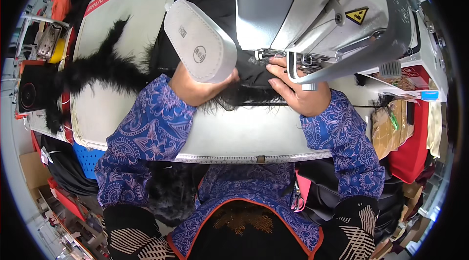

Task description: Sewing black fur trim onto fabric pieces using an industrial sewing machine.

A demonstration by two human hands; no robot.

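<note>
Black fabric (251, 78) with a furry edge lies under the sewing machine (288, 10), close to its needle area. My right hand (303, 97) rests on the fabric beside the presser foot, fingers stretched out flat and partly behind the grey guard bar. On the other side, my left hand (199, 89) is at the near left part of the fabric. A white lamp-like head (200, 40) covers most of its fingers, so their grip is hidden. A strip of black fur (97, 72) trails left from the fabric across the white table (220, 138).
A measuring scale (224, 158) runs along the table's front edge. Scissors with pink handles (298, 201) hang below it. A red bin (413, 147) and a plastic-wrapped brown bundle (391, 125) stand at the right. At the far left is a black speaker-like box (31, 91).
</note>
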